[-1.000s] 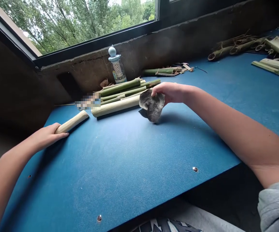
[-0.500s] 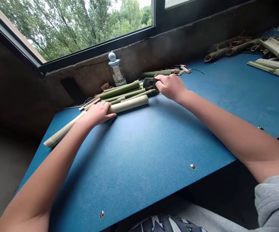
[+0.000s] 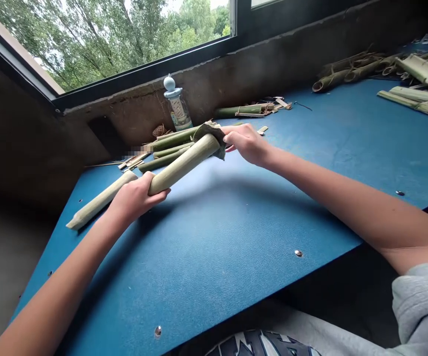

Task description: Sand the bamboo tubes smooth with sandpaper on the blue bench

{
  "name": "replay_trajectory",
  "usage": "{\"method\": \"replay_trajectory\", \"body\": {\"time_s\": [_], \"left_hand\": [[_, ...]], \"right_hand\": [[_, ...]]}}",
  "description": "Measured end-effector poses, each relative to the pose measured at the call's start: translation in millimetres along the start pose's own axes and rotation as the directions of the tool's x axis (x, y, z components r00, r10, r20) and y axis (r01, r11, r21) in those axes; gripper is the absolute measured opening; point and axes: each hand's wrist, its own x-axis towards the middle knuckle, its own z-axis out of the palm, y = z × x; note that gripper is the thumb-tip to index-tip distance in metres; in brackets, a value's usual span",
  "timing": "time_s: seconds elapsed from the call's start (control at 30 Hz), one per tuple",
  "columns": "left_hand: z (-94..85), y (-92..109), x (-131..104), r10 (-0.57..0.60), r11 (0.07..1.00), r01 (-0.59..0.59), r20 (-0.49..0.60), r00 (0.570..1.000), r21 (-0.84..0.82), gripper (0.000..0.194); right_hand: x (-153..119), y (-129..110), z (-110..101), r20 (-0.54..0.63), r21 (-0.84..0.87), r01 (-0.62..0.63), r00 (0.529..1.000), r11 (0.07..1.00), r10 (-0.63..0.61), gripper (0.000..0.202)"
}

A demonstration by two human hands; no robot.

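My left hand (image 3: 134,198) is closed round the near end of a peeled, pale bamboo tube (image 3: 184,165), which is raised and tilted off the table. Pinched in my right hand (image 3: 245,141) is a dark, bent sheet that looks like sandpaper (image 3: 219,141); it lies against the tube's far end. A second pale bamboo piece (image 3: 98,200) rests on the table beyond my left wrist. Several green bamboo pieces (image 3: 174,138) lie behind the raised tube, partly hidden by it.
The blue table (image 3: 214,252) stands below a window. Against the wall are a bottle with a round blue top (image 3: 176,104) and a tied green bamboo bundle (image 3: 243,110). Split bamboo and tubes (image 3: 369,69) are heaped at the far right.
My left hand has lifted the pale tube off the table and tilted it toward the right hand. My right hand has brought the sandpaper leftward onto the tube's far end.
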Motion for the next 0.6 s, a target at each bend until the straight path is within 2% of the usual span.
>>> {"method": "replay_trajectory", "body": {"time_s": [0.07,0.17,0.23,0.3,0.37,0.43,0.5,0.53,0.6], "left_hand": [[-2.3,-0.1,-4.7,-0.001,1.0,0.001,-0.005,1.0,0.009,0.047],[-10.8,7.1,-8.3,0.008,1.0,-0.008,-0.025,1.0,0.023,0.047],[-18.7,14.7,-10.5,0.025,0.998,-0.023,-0.04,0.999,0.057,0.044],[-26.2,20.8,-13.1,0.042,0.993,-0.035,-0.064,0.997,0.114,0.041],[-30.9,23.0,-15.6,0.059,0.985,-0.043,-0.09,0.994,0.169,0.039],[-31.5,21.8,-17.1,0.069,0.98,-0.048,-0.107,0.992,0.195,0.039],[-27.9,20.1,-17.1,0.09,0.977,-0.063,-0.123,0.988,0.205,0.039],[-25.1,20.1,-16.9,0.1,0.976,-0.072,-0.129,0.987,0.206,0.039],[-19.2,22.3,-16.6,0.108,0.976,-0.081,-0.13,0.986,0.203,0.039]], "right_hand": [[-0.2,1.6,4.6,-0.12,-0.043,0.093,0.988,0.995,-0.098,0.033],[4.9,7.1,8.2,-0.243,0.036,0.07,0.968,0.997,-0.059,0.045],[7.4,8.1,10.0,-0.263,0.138,0.055,0.965,0.989,-0.017,0.045],[5.9,5.0,12.0,-0.202,0.272,0.033,0.979,0.962,0.024,0.039],[1.3,-0.7,14.3,-0.057,0.425,-0.029,0.997,0.905,0.059,0.03],[-3.6,-5.1,17.2,0.116,0.525,-0.129,0.99,0.841,0.08,0.025],[-6.0,-5.2,21.5,0.219,0.545,-0.22,0.969,0.809,0.116,0.027],[-6.2,-3.5,24.3,0.226,0.537,-0.247,0.963,0.807,0.144,0.029],[-5.5,1.3,30.6,0.151,0.51,-0.249,0.968,0.823,0.199,0.032]]}}
